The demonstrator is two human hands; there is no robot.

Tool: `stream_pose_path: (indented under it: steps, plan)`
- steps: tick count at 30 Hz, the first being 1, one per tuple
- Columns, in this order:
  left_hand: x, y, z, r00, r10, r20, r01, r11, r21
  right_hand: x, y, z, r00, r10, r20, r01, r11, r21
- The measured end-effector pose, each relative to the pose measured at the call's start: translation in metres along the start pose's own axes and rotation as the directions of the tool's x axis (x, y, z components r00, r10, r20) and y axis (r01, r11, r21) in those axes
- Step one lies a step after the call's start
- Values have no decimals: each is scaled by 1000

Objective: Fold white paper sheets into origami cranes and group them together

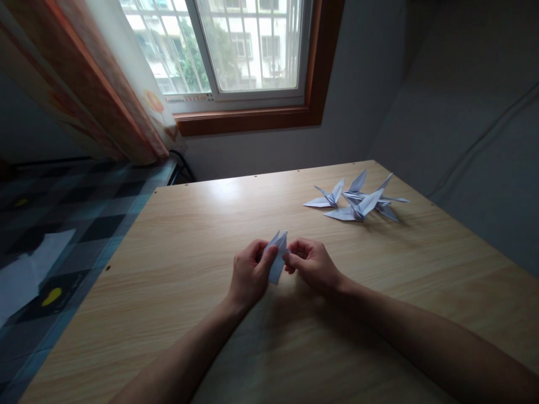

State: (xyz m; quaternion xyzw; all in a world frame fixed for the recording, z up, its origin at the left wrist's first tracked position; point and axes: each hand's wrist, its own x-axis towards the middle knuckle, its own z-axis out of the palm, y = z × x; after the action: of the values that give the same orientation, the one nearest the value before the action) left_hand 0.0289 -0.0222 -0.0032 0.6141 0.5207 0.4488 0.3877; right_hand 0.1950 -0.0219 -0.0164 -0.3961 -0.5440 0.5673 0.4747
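A small folded piece of white paper point(278, 257) is pinched between both my hands just above the wooden table point(177, 269). My left hand point(249, 275) grips its left side with curled fingers. My right hand point(310, 264) pinches its right edge, fingers closed. The paper's lower tip points down between the hands. Several finished white paper cranes point(357, 201) lie together on the table at the far right, well apart from both hands.
A window point(236, 50) with a wooden sill point(248, 119) is behind the table, with a curtain point(109, 95) at its left. A bed with a dark checked cover point(63, 224) and white paper sheets point(25, 269) lies left of the table. Grey wall stands at the right.
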Motion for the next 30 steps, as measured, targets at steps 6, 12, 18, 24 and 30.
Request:
stream_pose_path:
  steps: [6,12,18,24,30]
  plan:
    - [-2,0,-2,998,62,-33,-57,992,117,-1,2,5,998,37,51,-43,992,122]
    - [-5,1,-1,998,57,-24,-55,995,84,-4,-5,10,984,154,87,-164,977,133]
    - [-2,1,-2,998,57,6,-57,990,132,-3,-10,9,982,177,66,-186,970,160]
    - [-2,5,-3,999,4,36,-8,994,106,0,-9,6,998,54,16,-56,968,243]
    - [-4,2,-6,942,304,-143,-256,925,281,-1,-5,6,975,-51,-214,73,993,96]
